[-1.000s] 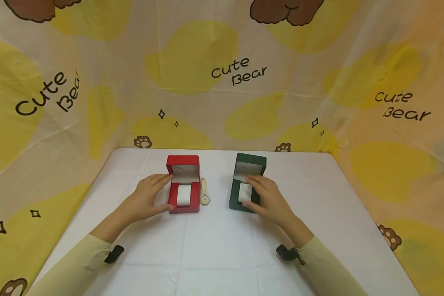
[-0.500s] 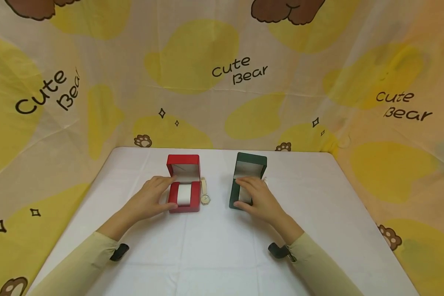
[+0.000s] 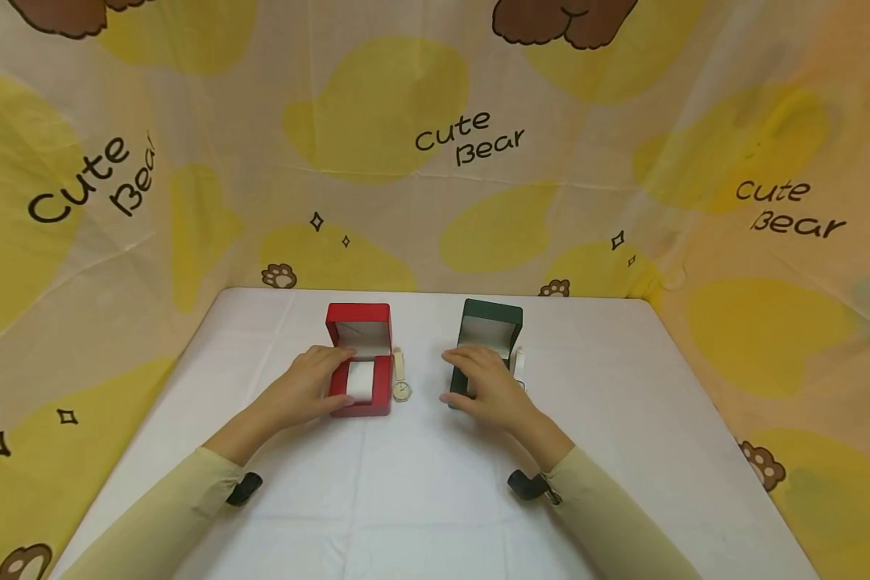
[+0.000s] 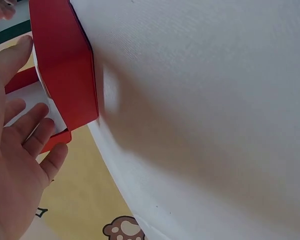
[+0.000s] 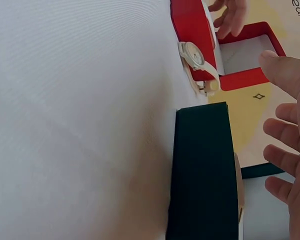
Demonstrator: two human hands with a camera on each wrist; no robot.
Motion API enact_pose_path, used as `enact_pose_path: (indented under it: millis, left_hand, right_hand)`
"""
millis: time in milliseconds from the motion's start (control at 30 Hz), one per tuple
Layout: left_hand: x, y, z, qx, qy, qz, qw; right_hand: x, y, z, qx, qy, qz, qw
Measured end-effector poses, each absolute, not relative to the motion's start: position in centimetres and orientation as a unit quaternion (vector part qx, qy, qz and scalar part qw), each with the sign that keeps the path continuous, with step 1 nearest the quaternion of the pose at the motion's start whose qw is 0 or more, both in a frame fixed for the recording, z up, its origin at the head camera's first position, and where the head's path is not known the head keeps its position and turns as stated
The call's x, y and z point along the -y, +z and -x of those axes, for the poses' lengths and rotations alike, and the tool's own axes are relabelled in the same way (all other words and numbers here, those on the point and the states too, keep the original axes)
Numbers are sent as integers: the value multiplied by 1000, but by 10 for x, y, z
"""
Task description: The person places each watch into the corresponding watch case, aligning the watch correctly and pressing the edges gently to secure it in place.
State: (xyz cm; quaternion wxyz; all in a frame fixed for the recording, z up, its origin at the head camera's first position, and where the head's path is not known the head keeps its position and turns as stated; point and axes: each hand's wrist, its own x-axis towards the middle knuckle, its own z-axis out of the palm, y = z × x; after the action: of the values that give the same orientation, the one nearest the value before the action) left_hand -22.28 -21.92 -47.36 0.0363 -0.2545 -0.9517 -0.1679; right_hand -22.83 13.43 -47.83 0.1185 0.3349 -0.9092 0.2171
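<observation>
An opened red watch box (image 3: 382,387) with a white cushion inside stands on the table. My left hand (image 3: 306,388) hovers over its left side, fingers spread and holding nothing. In the left wrist view, the left fingers (image 4: 37,130) are in front of the raised lid, apart from the red side wall (image 4: 67,70). To the right stands an opened dark green watch box (image 3: 493,311). Over its base is my right hand (image 3: 491,391), thumb and fingers apart with nothing between them, hiding most of the cushion. A cream-strapped watch (image 3: 402,391) lies against the red box's right side.
Just right of the green box lies a second watch (image 3: 519,364) with a white strap, partly behind the right hand. A white cloth (image 3: 406,491) covers the table. A patterned yellow curtain (image 3: 377,105) surrounds its back and sides.
Both hands have moved inward, the left one rightward over the red box and the right one leftward across the green box. The white-strapped watch has come into view. Boxes have stayed put.
</observation>
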Motion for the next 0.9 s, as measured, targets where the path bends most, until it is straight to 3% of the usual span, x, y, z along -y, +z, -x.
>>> enact_pose_path:
  millis: [900]
  left_hand:
    - [206,-473,238,963,-131,235,-18]
  right_hand:
    - [-91,-491,249,911,201,-353,67]
